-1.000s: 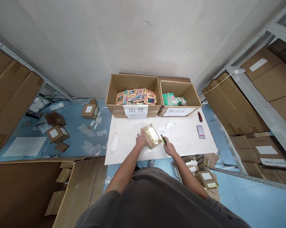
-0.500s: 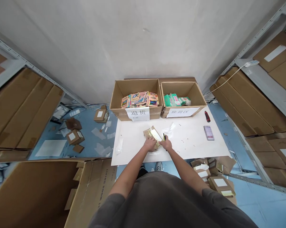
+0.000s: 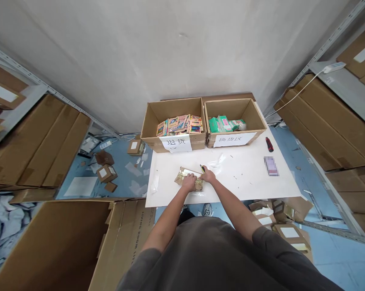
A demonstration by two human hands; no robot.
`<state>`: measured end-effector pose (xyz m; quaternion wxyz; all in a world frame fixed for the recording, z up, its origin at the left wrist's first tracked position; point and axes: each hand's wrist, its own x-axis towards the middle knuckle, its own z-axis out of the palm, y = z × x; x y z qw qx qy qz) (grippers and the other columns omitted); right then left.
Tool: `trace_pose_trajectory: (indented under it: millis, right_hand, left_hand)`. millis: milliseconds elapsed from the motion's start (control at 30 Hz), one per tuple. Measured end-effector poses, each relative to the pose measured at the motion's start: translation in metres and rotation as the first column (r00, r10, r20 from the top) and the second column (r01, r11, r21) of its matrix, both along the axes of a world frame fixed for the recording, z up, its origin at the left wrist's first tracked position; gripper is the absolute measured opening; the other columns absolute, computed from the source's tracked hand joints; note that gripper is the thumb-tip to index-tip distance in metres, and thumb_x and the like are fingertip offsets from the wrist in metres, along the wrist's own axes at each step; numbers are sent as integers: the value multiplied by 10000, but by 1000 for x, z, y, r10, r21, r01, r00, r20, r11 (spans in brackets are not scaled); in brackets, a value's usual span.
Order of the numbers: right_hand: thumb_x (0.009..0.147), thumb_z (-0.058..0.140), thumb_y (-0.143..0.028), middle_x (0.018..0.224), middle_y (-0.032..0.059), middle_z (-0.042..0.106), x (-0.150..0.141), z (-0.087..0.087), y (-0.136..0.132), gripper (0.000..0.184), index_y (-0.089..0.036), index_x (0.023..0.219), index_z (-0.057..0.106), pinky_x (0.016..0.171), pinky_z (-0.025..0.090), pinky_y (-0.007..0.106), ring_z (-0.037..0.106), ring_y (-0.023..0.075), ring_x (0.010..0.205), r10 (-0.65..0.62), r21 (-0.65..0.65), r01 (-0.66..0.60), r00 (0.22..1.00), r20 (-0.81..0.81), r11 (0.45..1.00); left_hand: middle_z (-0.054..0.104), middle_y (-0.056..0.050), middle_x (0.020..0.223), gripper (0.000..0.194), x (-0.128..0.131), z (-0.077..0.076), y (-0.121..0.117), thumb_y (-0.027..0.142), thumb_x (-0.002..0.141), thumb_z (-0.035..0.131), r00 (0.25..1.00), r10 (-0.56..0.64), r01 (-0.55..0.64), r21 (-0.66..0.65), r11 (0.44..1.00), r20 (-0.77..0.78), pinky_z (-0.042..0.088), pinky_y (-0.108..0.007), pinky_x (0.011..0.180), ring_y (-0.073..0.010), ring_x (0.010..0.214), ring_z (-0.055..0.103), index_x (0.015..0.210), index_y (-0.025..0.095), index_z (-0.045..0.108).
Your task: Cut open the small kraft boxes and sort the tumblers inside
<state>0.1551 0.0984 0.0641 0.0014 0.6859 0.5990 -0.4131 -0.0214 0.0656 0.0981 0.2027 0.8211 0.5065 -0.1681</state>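
On the white table (image 3: 224,188) lies a small cardboard box (image 3: 180,177) with shiny tape and a white label. My left hand (image 3: 188,182) is closed over its top and holds it against the table. A black-and-yellow box cutter (image 3: 202,168) is gripped in my right hand (image 3: 208,175), beside the box's right end. The blade is too small to make out. Crumpled clear plastic (image 3: 218,161) lies just beyond my right hand.
Two open cartons stand at the back: the left carton (image 3: 153,143) holds several colourful packs, the right carton (image 3: 255,135) green boxes. A red-and-black cutter (image 3: 269,144) and a blurred purple item (image 3: 271,166) lie at right. A large open carton (image 3: 105,242) stands at lower left.
The small box has turned, so its long side runs more across the table. My left hand has moved slightly left with it, and the cutter now points up and left.
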Motion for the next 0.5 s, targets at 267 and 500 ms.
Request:
trace_pose_trajectory:
  millis: [267, 500]
  right_hand:
    - [763, 853, -417, 1243, 98, 716, 2, -4, -4, 984, -250, 1574, 322, 856, 495, 306, 689, 288, 1113, -61, 25, 63, 995, -82, 998]
    - [1053, 426, -467, 896, 3, 739, 42, 7, -56, 491, -289, 1510, 435, 680, 536, 251, 696, 171, 654, -116, 92, 154, 939, -323, 984]
  left_hand:
    - [566, -103, 1432, 571, -8, -1, -18, 174, 755, 770, 993, 22, -32, 87, 996, 115, 337, -442, 1167, -284, 1429, 435, 1278, 242, 551]
    - [357, -138, 1666, 634, -9, -10, -20, 160, 719, 825, 986, 94, -105, 76, 992, 139, 316, -442, 1207, -286, 1485, 431, 1283, 238, 547]
